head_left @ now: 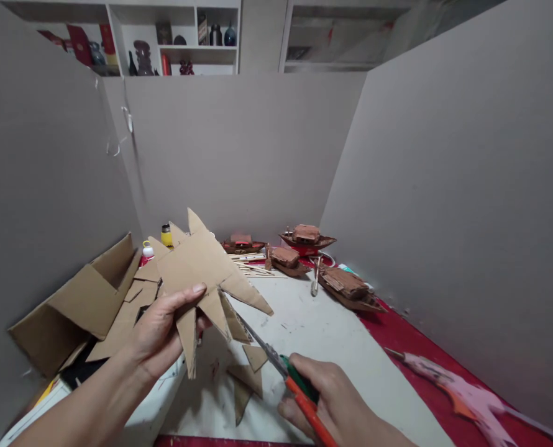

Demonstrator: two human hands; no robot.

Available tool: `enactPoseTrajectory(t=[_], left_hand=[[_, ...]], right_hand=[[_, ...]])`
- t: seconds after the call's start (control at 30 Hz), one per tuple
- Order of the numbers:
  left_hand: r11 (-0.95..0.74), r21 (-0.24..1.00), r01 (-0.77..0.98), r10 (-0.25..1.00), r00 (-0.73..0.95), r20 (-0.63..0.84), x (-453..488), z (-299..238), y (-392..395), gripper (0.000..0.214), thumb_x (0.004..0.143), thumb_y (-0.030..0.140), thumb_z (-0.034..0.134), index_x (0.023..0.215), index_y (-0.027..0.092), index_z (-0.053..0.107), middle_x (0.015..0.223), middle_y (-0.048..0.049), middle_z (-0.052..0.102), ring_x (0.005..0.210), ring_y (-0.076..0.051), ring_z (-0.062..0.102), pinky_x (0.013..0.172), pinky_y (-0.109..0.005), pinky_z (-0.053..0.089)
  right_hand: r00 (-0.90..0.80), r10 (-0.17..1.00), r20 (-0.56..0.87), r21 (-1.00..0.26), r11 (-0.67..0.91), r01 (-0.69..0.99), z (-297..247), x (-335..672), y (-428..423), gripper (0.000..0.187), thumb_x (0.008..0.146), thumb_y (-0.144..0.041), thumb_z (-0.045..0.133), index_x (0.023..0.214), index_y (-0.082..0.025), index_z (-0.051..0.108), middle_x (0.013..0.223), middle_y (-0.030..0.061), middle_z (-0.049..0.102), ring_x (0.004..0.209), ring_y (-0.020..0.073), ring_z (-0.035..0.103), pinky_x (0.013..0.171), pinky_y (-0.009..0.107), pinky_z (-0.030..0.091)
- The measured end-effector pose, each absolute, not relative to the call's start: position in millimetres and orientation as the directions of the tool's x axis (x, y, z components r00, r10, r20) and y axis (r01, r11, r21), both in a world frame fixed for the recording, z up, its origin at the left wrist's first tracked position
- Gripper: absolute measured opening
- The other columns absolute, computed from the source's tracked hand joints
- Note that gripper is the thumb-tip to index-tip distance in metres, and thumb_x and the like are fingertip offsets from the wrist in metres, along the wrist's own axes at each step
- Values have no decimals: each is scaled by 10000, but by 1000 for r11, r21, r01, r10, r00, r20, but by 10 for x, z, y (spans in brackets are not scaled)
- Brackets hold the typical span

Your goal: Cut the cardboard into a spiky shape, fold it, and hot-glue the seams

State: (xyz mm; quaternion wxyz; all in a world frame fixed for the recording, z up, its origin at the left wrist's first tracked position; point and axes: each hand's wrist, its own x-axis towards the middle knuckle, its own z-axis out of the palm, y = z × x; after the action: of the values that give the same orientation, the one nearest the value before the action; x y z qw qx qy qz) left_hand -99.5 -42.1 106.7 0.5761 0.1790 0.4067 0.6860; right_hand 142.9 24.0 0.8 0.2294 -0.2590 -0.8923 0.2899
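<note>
My left hand [167, 326] grips a spiky cardboard cutout [195, 264], thumb on its face and fingers behind. Several pointed spikes stick out from its edges. In my right hand [332, 397] is a pair of scissors [299, 397] with orange and green handles. Their blades reach up to a cardboard strip [234, 320] hanging between two lower spikes; whether the strip is fully cut off I cannot tell. Below the blades, cardboard offcuts [248, 379] show over the white work surface [304, 323].
Several brown model boats [344, 285] stand at the back and right. Thin wooden sticks [253, 267] lie behind the cutout. A pink glue gun [448, 379] rests on the red cloth [397, 329] at right. Left are a cardboard box [85, 298] and a yellow jar [166, 236]. Grey panels enclose three sides.
</note>
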Motion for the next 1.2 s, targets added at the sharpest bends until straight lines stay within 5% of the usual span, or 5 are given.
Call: enactPoseTrajectory(t=[0.27,0.83,0.93,1.03,1.2], left_hand=[[-68,721,-690,934,-298,-197,-915,1079,-461,73,723,38,689,757,90,727,715,-58,754,595,-171,699,549,-281,622],[-147,751,-644,924,-360,-128,-871,1103,-548,102,673,91,738,761,137,717,724,-15,755,640,-136,693,625,-220,583],[-137,811,-569,968,-249,-11,-953,1093,-574,136,605,124,788,721,155,724,717,-11,745,639,-148,681,642,-244,569],[-282,878,-386,959,-131,251,-1054,1090,-567,150,566,153,832,678,195,740,684,-7,715,695,-168,667,715,-279,548],[-463,883,74,873,212,440,-1015,1002,-439,324,662,576,760,676,255,797,698,-106,711,799,-270,670,944,-460,466]], right_hand=[[-736,608,298,-527,748,404,-8,1400,301,320,763,-372,625,681,-239,346,580,-58,430,514,121,324,511,238,276],[-799,529,287,-731,660,174,50,1381,305,249,796,-376,572,703,-219,402,596,-66,379,535,109,320,510,224,309],[-739,633,229,-842,510,176,21,1384,356,329,796,-433,609,669,-211,402,587,-62,361,534,106,332,488,225,295],[-668,738,94,-991,135,9,0,1366,356,385,822,-531,598,695,-196,457,579,-60,392,499,94,362,455,212,305],[-705,707,-57,-883,-366,-295,76,1288,254,480,670,-607,727,762,-173,544,579,-45,537,413,71,462,407,190,378]])
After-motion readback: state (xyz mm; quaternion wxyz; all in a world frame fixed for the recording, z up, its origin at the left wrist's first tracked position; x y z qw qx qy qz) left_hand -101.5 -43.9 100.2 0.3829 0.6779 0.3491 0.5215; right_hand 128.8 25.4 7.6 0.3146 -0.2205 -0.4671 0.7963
